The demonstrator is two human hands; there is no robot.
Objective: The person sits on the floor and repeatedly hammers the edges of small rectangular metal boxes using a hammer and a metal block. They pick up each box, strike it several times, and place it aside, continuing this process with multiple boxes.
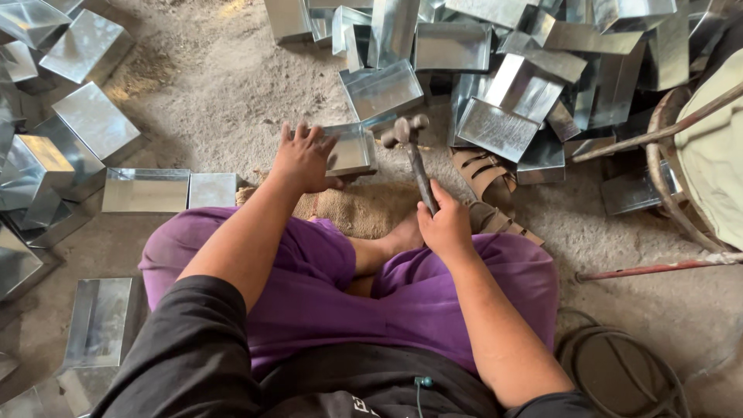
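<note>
Your left hand (303,159) lies spread, fingers apart, pressing down on a small sheet-metal tray (348,149) that sits on the sandy ground just beyond the burlap mat (364,207). Your right hand (445,224) is wrapped tight around the handle of a hammer (414,159). The hammer's head stands just right of the tray, close beside it, with the heap of finished trays (511,77) behind.
</note>
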